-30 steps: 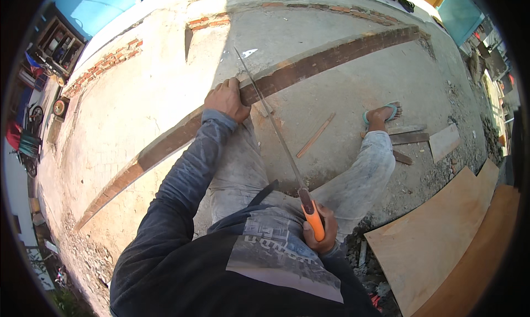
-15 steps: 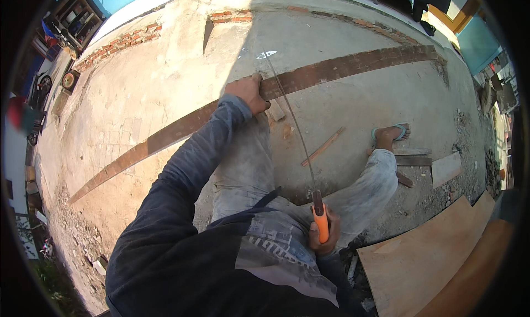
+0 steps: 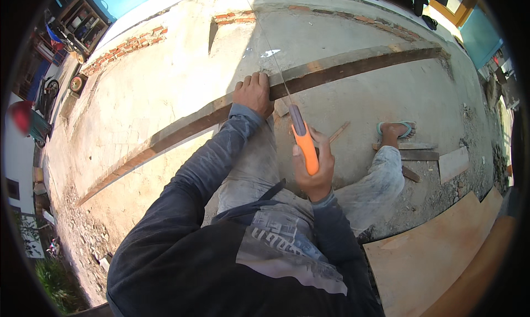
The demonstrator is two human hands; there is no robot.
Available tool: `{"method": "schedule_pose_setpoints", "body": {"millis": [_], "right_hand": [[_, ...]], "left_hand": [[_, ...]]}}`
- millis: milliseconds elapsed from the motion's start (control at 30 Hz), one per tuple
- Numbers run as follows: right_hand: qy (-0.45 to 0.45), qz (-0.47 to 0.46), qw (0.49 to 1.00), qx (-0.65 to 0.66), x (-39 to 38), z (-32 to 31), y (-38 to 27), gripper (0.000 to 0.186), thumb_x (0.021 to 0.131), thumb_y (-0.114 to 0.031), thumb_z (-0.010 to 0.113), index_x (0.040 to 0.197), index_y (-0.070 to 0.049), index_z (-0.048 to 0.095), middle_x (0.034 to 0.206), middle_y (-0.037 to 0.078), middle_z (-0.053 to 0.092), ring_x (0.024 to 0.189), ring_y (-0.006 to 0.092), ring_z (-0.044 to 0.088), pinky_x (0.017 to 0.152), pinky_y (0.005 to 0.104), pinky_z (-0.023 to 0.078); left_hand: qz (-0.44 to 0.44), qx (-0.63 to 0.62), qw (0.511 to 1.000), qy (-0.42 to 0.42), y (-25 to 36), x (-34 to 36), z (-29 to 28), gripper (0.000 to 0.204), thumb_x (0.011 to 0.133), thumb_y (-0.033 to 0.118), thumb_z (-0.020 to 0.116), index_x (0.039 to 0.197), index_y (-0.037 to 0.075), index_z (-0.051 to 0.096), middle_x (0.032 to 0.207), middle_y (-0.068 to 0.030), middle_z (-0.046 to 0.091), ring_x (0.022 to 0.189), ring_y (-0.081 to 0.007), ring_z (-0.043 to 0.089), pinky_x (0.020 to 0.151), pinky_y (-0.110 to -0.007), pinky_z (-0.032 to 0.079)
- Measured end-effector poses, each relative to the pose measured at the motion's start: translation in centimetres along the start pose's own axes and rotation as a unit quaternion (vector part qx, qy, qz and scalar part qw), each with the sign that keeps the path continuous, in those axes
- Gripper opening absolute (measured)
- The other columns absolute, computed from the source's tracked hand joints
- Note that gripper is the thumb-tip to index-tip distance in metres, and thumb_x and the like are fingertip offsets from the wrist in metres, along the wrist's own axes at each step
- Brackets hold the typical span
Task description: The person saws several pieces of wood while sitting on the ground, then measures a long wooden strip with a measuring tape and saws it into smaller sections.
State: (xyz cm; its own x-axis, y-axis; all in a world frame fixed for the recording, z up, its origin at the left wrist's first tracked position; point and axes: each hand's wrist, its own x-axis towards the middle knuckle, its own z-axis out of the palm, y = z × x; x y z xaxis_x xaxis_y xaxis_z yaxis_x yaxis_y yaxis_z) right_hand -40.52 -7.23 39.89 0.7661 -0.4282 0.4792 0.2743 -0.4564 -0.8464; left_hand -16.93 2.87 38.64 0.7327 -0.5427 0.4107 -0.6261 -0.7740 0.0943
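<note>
A long brown wooden beam runs slantwise from the lower left to the upper right. My left hand grips it near its middle, fingers over the top edge, beside my knee. In my right hand is a handsaw, held by its orange and dark handle. Its thin blade points away from me and crosses the beam just right of my left hand. The blade looks edge-on, so how deep it sits in the wood cannot be made out.
A thin wood strip lies on the concrete floor beyond my right hand. Board offcuts sit by my sandalled foot. A plywood sheet is at the lower right. Exposed brickwork edges the far side.
My right hand has pushed the saw forward, bringing its handle from near my lap up close to the beam. The beam has tilted, showing more of its upper face; my left hand still holds it.
</note>
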Motion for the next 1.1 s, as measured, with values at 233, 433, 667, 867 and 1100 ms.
{"method": "schedule_pose_setpoints", "body": {"millis": [233,433,667,867,1100], "right_hand": [[-0.013,-0.012,1.0,0.004,-8.7,-3.7,2.0,0.049,0.095,-0.011,0.072,0.136,0.006,0.052,0.115,0.023,0.071,0.102,0.0284,0.074,0.09,0.0369,0.057],[0.0,0.0,1.0,0.006,0.1,-0.6,-0.1,0.044,0.096,-0.011,0.071,0.133,0.006,0.055,0.114,0.023,0.071,0.098,0.0295,0.074,0.088,0.0382,0.057],[-0.025,0.004,1.0,-0.004,-9.1,-2.7,2.4,0.042,0.098,-0.012,0.063,0.134,0.007,0.053,0.119,0.023,0.069,0.11,0.0284,0.071,0.098,0.0392,0.055],[-0.019,0.036,0.999,0.024,-0.1,0.0,0.5,0.046,0.096,-0.013,0.072,0.133,0.004,0.051,0.116,0.024,0.071,0.101,0.0292,0.074,0.086,0.0388,0.058],[-0.013,0.017,1.0,0.011,-8.2,-2.8,3.9,0.046,0.096,-0.015,0.071,0.134,0.005,0.054,0.12,0.023,0.072,0.107,0.0284,0.074,0.092,0.0359,0.057]], "left_hand": [[-0.002,0.021,1.0,-0.003,-1.3,-0.3,-0.9,0.048,0.074,0.016,0.075,0.116,0.004,0.057,0.115,-0.0143,0.063,0.109,-0.0331,0.064,0.09,-0.046,0.049],[0.013,0.009,0.999,0.033,0.2,-1.9,0.2,0.05,0.073,0.016,0.075,0.119,0.004,0.057,0.115,-0.0141,0.064,0.11,-0.0333,0.064,0.09,-0.046,0.049],[-0.003,-0.004,1.0,-0.023,-2.4,0.0,-0.8,0.051,0.073,0.018,0.078,0.117,0.004,0.057,0.115,-0.0159,0.066,0.114,-0.0348,0.065,0.091,-0.047,0.05],[-0.018,-0.011,0.997,-0.072,0.1,-0.5,-0.6,0.048,0.073,0.016,0.076,0.115,0.004,0.057,0.117,-0.0168,0.068,0.114,-0.0364,0.066,0.095,-0.047,0.052],[-0.04,-0.058,0.982,-0.174,-1.9,2.1,-3.4,0.044,0.076,0.018,0.072,0.114,0.001,0.058,0.115,-0.0215,0.07,0.112,-0.0396,0.069,0.096,-0.049,0.055]]}}
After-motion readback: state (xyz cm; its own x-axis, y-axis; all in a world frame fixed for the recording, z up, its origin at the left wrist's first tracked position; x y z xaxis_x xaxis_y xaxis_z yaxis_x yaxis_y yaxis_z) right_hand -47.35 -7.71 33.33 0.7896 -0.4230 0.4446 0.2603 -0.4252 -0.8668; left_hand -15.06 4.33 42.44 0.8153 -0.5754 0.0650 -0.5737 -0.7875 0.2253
